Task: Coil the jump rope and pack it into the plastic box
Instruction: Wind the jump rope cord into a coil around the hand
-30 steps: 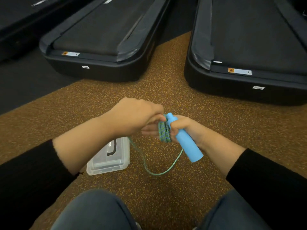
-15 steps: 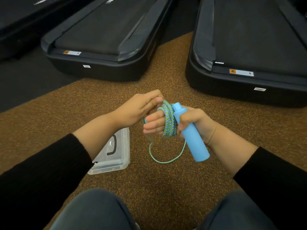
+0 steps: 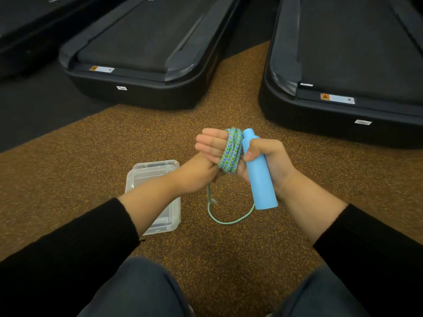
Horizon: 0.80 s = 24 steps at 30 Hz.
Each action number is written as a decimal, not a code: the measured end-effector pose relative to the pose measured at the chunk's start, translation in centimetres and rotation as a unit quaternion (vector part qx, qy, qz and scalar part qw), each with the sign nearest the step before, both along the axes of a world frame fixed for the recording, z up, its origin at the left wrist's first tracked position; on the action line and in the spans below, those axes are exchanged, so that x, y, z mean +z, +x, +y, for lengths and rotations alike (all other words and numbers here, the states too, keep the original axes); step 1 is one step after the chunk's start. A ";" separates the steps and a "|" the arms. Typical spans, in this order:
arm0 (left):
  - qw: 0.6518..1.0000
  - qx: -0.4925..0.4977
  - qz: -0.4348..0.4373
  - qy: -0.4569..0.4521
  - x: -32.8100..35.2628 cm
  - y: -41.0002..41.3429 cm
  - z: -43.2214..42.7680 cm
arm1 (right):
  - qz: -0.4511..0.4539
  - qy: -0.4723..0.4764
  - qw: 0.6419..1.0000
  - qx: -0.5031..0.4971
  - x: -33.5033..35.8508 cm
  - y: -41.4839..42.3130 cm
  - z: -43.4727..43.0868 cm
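Farthest left of the blue handle (image 3: 258,172): a clear plastic box (image 3: 158,167) on the speckled floor (image 3: 91,161), lid apparently on, partly hidden under the left forearm. Nothing of the rope visible inside it, so packing judged not yet begun.

Next toward the handle: the left hand (image 3: 196,177), reaching in low beneath the wound rope, fingers curled and seemingly pinching the loose strand; exact grip hidden under the coil, so hard to say for sure.

Just left of the handle, touching it: the coil (image 3: 231,153) of green-and-blue rope, several turns wrapped round the extended fingers (image 3: 211,145) of the right hand. Below the handle: a short slack loop (image 3: 226,219) of rope trailing onto the floor and curving back up toward the handle's lower end.

The handle itself: tilted, top end away from the body, clamped between thumb and palm of the right hand (image 3: 270,161). Only one handle in view; the other either hidden or out of sight, cannot tell.

Behind the handle, left and right: two dark treadmill ends (image 3: 146,88) (image 3: 343,115), uninvolved.

Progress, as a judgement: winding mostly done, just the one small loop left to take up. Still ahead: slipping the bundle off the fingers without letting it spring apart, opening the box, laying rope and handle inside, closing up.
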<state>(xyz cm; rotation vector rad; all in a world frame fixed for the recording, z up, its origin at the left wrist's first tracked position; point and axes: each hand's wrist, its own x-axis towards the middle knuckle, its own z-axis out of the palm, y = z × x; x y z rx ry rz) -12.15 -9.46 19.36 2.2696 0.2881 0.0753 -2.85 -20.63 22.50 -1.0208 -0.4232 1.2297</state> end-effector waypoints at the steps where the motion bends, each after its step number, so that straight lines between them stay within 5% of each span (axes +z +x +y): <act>1: 1.000 -0.025 0.005 -0.007 -0.2 0.0 0.0 | 0.005 0.049 0.998 0.027 -0.2 0.4 0.4; 9: 0.994 -0.086 0.066 0.025 0.8 -1.2 -0.6 | 0.066 0.072 0.993 0.064 -2.1 2.8 0.8; 17: 0.984 -0.126 0.087 0.093 3.2 -1.1 0.5 | -0.021 -0.011 0.998 0.062 -3.7 2.4 0.1; 24: 0.981 -0.132 0.091 0.110 5.0 -0.4 2.1 | -0.045 -0.031 0.981 0.188 -4.0 1.2 -1.1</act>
